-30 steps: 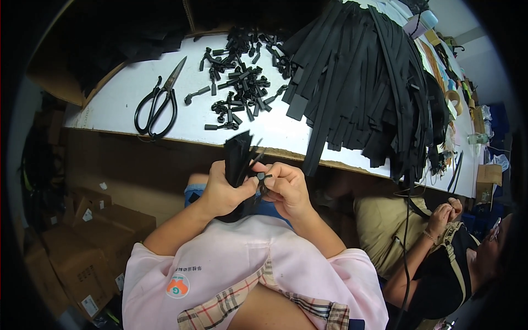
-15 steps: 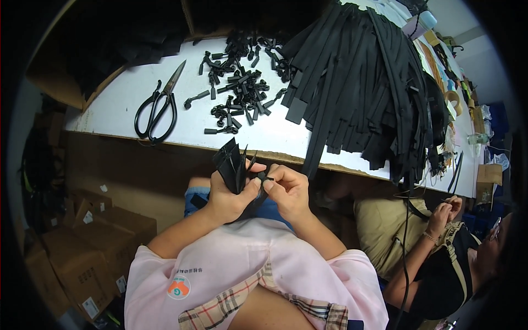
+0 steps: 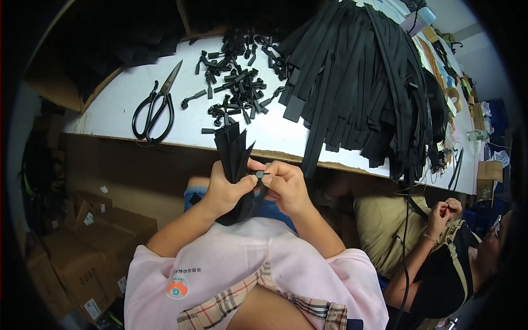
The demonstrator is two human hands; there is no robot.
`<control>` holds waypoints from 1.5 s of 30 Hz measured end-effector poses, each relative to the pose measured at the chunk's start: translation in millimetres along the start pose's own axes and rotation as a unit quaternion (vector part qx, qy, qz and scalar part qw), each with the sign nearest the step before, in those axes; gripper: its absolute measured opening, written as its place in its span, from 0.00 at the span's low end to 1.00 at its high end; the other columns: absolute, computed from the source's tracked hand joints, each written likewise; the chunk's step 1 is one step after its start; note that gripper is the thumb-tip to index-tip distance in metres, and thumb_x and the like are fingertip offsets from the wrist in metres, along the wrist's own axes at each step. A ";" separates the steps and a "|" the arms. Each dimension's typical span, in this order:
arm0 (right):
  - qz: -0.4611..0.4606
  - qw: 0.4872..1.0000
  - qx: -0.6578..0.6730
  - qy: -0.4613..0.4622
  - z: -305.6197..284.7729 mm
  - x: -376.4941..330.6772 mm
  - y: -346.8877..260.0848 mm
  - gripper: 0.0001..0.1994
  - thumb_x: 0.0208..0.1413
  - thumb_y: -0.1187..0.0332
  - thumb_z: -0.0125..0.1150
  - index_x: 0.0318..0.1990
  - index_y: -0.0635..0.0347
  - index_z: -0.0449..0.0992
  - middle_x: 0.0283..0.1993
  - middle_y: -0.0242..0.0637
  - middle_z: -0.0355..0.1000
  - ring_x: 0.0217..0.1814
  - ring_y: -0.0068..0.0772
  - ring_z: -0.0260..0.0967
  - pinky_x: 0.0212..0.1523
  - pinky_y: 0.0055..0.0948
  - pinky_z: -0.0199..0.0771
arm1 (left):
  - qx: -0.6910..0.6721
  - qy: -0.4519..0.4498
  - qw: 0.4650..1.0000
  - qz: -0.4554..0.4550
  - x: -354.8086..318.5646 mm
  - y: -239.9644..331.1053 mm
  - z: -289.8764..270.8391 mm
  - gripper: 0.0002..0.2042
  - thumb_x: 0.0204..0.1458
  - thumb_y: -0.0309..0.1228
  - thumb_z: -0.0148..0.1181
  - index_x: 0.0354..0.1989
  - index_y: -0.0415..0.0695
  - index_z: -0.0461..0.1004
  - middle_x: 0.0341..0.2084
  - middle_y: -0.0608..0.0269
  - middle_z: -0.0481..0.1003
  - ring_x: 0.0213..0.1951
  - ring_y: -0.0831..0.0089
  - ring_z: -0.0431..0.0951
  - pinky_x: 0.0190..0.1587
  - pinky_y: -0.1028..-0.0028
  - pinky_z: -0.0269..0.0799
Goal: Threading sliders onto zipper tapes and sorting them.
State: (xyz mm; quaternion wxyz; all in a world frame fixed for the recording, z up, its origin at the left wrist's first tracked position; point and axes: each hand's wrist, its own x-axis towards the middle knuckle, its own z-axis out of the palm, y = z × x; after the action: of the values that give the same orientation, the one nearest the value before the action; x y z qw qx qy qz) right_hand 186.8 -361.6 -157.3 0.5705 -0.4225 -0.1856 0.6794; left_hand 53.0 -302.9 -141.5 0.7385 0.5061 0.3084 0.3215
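Note:
In front of my lap, my left hand [image 3: 224,190] is closed round a bundle of black zipper strips [image 3: 233,151], whose cut ends fan up above the fingers. My right hand [image 3: 288,186] is beside it, thumb and forefinger pinched on a small dark zipper slider [image 3: 259,174] at the end of one strip. The thumbs nearly meet at that slider, and the fingers partly cover it. Beyond the hands, a loose pile of black zipper sliders with pull tabs [image 3: 242,88] lies on the white table [image 3: 190,124].
Black-handled scissors [image 3: 155,113] lie left of the slider pile. A thick heap of long black zipper strips [image 3: 352,82] hangs over the table's front edge on the right. Cardboard boxes [image 3: 104,236] stand at lower left. Another person [image 3: 434,269] sits at right, hands raised.
The strip bundle in my left hand has turned more upright, its ends reaching higher toward the table. My right hand has shifted slightly left, and the slider now shows more plainly between the fingers.

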 end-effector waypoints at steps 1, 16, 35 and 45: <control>-0.002 1.000 0.000 0.000 0.1 0.6 4.3 0.06 0.46 0.76 0.51 0.19 0.61 0.66 0.16 0.25 0.57 0.14 0.13 0.48 0.14 0.14 0.46 | -0.005 0.041 0.999 -0.002 -1.5 -0.9 2.1 0.09 0.41 0.19 0.51 0.33 0.34 0.70 0.21 0.64 0.71 0.23 0.84 0.69 0.27 0.83 0.65; -0.046 0.992 -0.074 -0.096 -6.0 -14.0 -4.5 0.10 0.53 0.67 0.49 0.24 0.62 0.65 0.16 0.23 0.53 0.17 0.11 0.47 0.15 0.13 0.47 | 0.138 -0.026 0.985 0.104 -7.3 2.4 -1.7 0.09 0.44 0.24 0.56 0.34 0.36 0.69 0.24 0.66 0.71 0.27 0.79 0.69 0.29 0.81 0.65; -0.461 0.771 -0.440 0.010 1.4 -14.0 -1.6 0.04 0.41 0.79 0.56 0.27 0.67 0.69 0.18 0.36 0.62 0.14 0.25 0.57 0.13 0.20 0.55 | 0.072 -0.001 0.997 -0.036 -15.9 2.9 -1.3 0.06 0.41 0.24 0.60 0.27 0.37 0.70 0.17 0.68 0.71 0.22 0.85 0.68 0.24 0.85 0.64; -0.399 0.787 -0.469 -0.047 8.5 -23.3 -33.5 0.08 0.37 0.78 0.59 0.29 0.66 0.70 0.19 0.36 0.63 0.15 0.26 0.61 0.14 0.21 0.60 | 0.151 -0.058 0.985 0.053 -16.9 4.0 -3.1 0.07 0.41 0.26 0.60 0.28 0.37 0.71 0.20 0.65 0.73 0.24 0.82 0.70 0.29 0.83 0.66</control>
State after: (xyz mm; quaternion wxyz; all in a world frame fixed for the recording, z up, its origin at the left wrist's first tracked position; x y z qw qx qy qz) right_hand 200.7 -372.0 -119.4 0.5129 -0.4939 -0.6598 0.2401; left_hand 39.8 -313.4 -136.5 0.6523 0.6451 0.2828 0.2800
